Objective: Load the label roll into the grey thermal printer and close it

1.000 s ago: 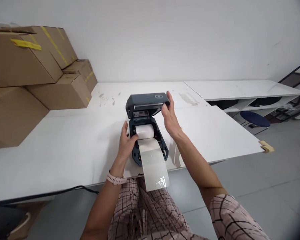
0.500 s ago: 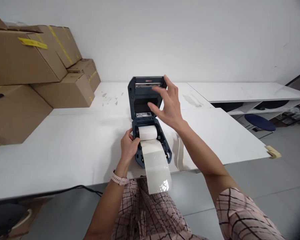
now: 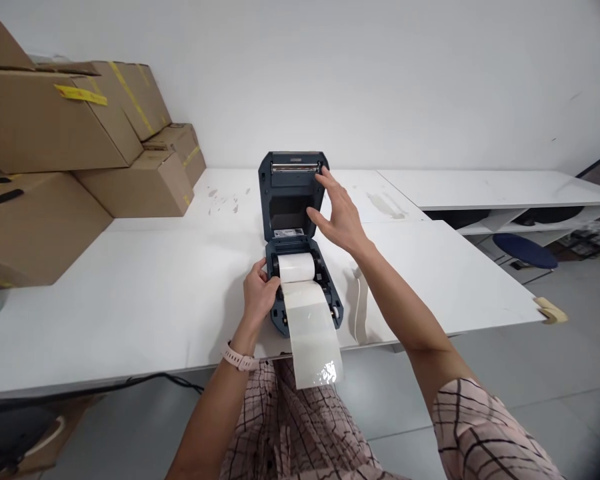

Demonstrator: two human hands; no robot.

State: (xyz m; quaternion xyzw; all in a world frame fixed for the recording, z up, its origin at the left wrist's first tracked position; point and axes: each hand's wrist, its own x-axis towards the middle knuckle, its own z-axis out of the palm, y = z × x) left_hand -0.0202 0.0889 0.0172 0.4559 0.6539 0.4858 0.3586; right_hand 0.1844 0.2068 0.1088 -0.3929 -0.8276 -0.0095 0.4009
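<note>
A dark blue-grey label printer (image 3: 333, 303) stands on the white table with its lid (image 3: 270, 217) raised. Inside sits a white label roll (image 3: 297, 267). From it a pale, glossy label strip (image 3: 314, 347) runs over the front and hangs past the table edge. My left hand (image 3: 260, 290) grips the left side of the printer's base, thumb over the rim. At the lid's right side is my right hand (image 3: 339, 217), its thumb and fingers apart; whether the fingertips touch the lid I cannot tell. The lid's inner face shows a shiny metal bar near the top.
Cardboard boxes (image 3: 45, 127) with yellow tape are stacked at the left against the wall. A pale cable (image 3: 359, 300) lies right of the printer. Beyond the table's right side are a white shelf unit (image 3: 505, 190) and a blue stool (image 3: 525, 250). Tan padding (image 3: 550, 311) covers the table corner.
My right hand has shifted slightly right and down along the lid, its fingers less curled. My left hand stays on the printer's side. The view has shifted a little.
</note>
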